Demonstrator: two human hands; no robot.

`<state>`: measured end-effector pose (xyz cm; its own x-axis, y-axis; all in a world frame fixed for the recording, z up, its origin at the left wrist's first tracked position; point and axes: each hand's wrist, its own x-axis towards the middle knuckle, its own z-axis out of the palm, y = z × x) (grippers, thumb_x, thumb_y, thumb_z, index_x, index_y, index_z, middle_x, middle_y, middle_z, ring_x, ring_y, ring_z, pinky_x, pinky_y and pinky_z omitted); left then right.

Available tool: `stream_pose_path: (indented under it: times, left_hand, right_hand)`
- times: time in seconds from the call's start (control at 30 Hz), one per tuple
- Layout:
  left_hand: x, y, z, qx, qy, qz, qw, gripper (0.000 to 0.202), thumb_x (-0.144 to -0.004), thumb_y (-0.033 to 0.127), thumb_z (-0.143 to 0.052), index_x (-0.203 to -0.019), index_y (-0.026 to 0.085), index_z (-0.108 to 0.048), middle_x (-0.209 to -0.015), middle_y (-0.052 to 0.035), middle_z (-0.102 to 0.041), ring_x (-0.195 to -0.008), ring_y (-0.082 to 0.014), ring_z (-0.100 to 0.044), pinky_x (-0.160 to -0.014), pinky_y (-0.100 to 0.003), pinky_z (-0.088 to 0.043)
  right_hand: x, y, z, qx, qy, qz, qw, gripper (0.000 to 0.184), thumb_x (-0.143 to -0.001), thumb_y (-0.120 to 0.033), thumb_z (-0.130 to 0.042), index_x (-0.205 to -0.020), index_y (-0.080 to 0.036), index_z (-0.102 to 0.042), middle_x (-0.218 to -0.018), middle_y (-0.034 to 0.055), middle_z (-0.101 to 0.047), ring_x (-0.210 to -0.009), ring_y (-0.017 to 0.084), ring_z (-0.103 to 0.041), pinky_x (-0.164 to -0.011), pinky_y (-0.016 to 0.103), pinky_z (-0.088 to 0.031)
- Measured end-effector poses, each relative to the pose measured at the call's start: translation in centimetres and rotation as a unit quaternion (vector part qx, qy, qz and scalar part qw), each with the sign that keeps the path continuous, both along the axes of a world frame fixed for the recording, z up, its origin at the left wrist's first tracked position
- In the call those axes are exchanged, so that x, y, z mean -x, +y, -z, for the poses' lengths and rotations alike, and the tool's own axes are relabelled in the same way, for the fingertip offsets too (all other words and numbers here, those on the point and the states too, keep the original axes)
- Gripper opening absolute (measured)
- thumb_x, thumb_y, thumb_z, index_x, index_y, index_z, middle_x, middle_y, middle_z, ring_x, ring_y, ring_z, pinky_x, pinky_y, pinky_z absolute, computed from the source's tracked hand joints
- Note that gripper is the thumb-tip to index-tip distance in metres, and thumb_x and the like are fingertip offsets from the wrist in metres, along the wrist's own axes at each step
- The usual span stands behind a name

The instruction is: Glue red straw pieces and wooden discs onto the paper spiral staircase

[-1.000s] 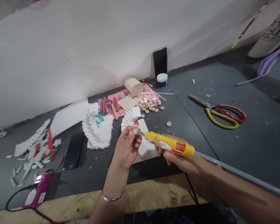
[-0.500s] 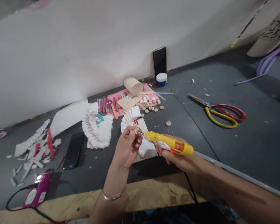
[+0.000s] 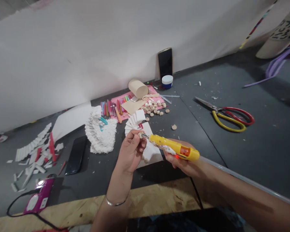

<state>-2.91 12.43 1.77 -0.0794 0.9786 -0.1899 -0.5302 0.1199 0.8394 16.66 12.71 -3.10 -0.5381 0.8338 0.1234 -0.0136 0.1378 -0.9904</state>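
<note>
My right hand (image 3: 175, 158) grips a yellow glue gun (image 3: 175, 146) with a clear glue stick (image 3: 232, 174) trailing from its back. Its metal nozzle meets a small beige disc (image 3: 141, 135) pinched between the thumb and fingers of my left hand (image 3: 131, 149). Beneath both hands is a white card piece (image 3: 152, 149), with white square tiles (image 3: 135, 120) fanned out at its far end. Partly hidden behind my left fingers, another beige piece (image 3: 145, 159) lies on the card. Beyond it are several loose beige discs (image 3: 154, 111), and one single disc (image 3: 174, 127) sits apart.
Scissors (image 3: 229, 119) lie at right. A white ruffled piece (image 3: 100, 132), a black phone (image 3: 76, 155), white and red scraps (image 3: 40, 154) and a magenta power strip (image 3: 40, 196) are at left. Another phone (image 3: 165, 62) leans on the wall behind a blue jar (image 3: 167, 82).
Hardly anything differs. The glue gun has shifted very slightly left, its nozzle still at the disc in my left fingers.
</note>
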Motion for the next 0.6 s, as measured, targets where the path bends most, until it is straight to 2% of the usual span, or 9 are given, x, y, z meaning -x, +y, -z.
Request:
stream_pose_path:
  times: [0.4, 0.6]
  left_hand:
    - [0.1, 0.1, 0.3, -0.012, 0.016, -0.004, 1.0, 0.036, -0.063, 0.04, -0.088, -0.08, 0.016, -0.067, -0.063, 0.0019, -0.059, -0.051, -0.0045, -0.048, -0.043, -0.012, -0.035]
    - [0.4, 0.2, 0.4, -0.032, 0.032, -0.021, 0.999, 0.034, -0.066, 0.04, -0.086, -0.082, 0.017, -0.067, -0.065, 0.0013, -0.062, -0.055, -0.0057, -0.054, -0.045, -0.013, -0.037]
  right_hand:
    - [0.2, 0.1, -0.5, -0.023, -0.004, 0.009, 1.0, 0.018, -0.088, -0.04, -0.062, -0.084, -0.023, -0.059, -0.07, -0.0026, -0.054, -0.049, 0.009, -0.046, -0.043, 0.021, -0.038]
    - [0.4, 0.3, -1.0, -0.013, -0.019, 0.022, 0.999, 0.026, -0.087, -0.044, -0.061, -0.077, -0.022, -0.054, -0.064, -0.0035, -0.051, -0.048, 0.009, -0.045, -0.044, 0.022, -0.038]
